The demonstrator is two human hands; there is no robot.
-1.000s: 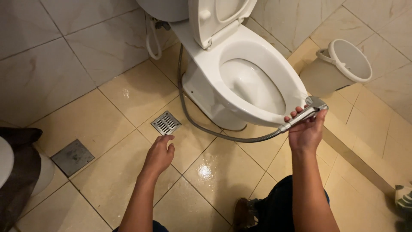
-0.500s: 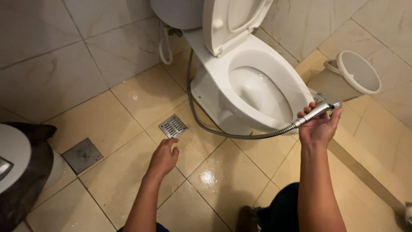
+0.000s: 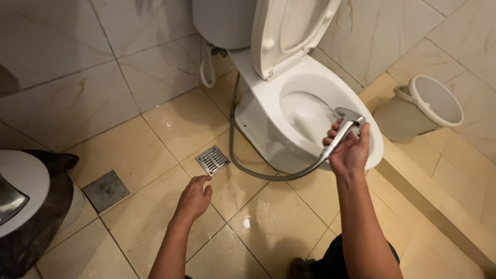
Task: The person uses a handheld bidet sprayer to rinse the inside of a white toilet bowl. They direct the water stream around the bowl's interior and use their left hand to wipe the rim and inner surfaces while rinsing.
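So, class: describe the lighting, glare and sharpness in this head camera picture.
Head view: warm, even indoor light; a bright glare spot on the wet floor tiles; soft shadow under the toilet bowl; the right hand gripping the metal sprayer and the empty left hand look sharp; wide-angle lens bends the edges.

Your left hand [image 3: 194,199] had open wet floor around it (only the floor drain [image 3: 212,160] nearby); toilet [image 3: 268,116] and hose [image 3: 243,155] blocked the right.

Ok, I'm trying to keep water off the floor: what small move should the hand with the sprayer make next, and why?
Probably tip the nozzle further down into the toilet bowl. The right hand holds the metal sprayer above the front rim, its head already over the bowl, and the floor tiles look wet. The left hand hangs empty near the floor drain.
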